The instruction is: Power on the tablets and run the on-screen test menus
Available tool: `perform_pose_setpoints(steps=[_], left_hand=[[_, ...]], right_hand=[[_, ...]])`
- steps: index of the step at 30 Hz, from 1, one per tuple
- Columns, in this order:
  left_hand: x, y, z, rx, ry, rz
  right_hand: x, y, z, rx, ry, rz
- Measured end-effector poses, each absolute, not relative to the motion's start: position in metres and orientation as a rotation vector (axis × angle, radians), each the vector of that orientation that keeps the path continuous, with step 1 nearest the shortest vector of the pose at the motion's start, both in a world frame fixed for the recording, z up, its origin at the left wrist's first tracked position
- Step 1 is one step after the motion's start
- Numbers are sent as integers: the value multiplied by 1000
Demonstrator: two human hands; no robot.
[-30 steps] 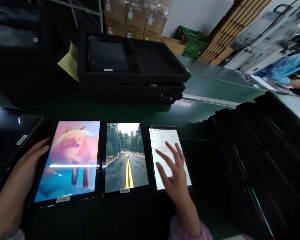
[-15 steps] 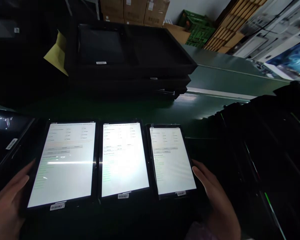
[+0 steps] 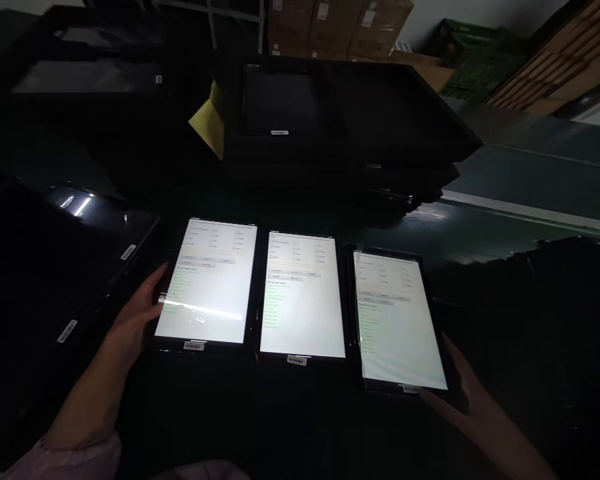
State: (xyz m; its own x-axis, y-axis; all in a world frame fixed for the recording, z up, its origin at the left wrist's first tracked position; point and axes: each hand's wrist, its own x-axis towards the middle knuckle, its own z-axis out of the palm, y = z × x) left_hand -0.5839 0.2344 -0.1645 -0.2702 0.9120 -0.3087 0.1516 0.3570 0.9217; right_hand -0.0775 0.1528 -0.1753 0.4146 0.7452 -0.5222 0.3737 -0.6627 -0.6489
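Three tablets with lit white screens lie in a row on the dark green surface: a left tablet (image 3: 207, 283), a middle tablet (image 3: 303, 297) and a right tablet (image 3: 400, 320). Each has a barcode label at its lower edge. My left hand (image 3: 135, 317) is at the outer edge of the left tablet, fingers and thumb apart. At the right tablet's lower right side is my right hand (image 3: 463, 393), its thumb by the bottom corner near the label and a finger along the side. Both hands seem to touch the tablets without wrapping round them.
Behind the tablets stands a stack of black trays (image 3: 380, 113), with a dark tablet in the top one. A yellow paper (image 3: 211, 127) sticks up beside it. Dark tablets (image 3: 105, 227) lie at the left. Cardboard boxes (image 3: 335, 30) and a green crate (image 3: 480, 60) are at the back.
The view has swung left, so everything sits further right in it. The right tablet now stands a wider gap from the middle one and a little nearer me. My right hand has moved to its lower corner.
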Motion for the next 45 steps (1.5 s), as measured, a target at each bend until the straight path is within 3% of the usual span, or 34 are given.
perform_pose_setpoints(steps=[3,6,10,13,17,26,34,45], left_hand=[[-597,220,-165,1206,1575,864],[-603,211,-164,1390,1597,612],[-593,215,-163,1371,1752,539],[-581,221,-164,1281,1888,620],[-576,221,-162,1125,1779,893],[-590,218,-167,883,1683,990],[-600,212,-167,873,1570,902],[-596,221,-161,473,1523,1125]], right_hand=[[-94,162,-170,-2329,-767,1021],[-129,168,-162,-2247,-775,664],[-192,167,-154,-1798,-1507,63],[-230,165,-152,-1394,-1994,100],[-246,164,-154,-1286,-2154,226],[-257,172,-166,-1503,-1995,88],[-270,171,-165,-1384,-1979,107],[-265,169,-165,-1296,-1969,154]])
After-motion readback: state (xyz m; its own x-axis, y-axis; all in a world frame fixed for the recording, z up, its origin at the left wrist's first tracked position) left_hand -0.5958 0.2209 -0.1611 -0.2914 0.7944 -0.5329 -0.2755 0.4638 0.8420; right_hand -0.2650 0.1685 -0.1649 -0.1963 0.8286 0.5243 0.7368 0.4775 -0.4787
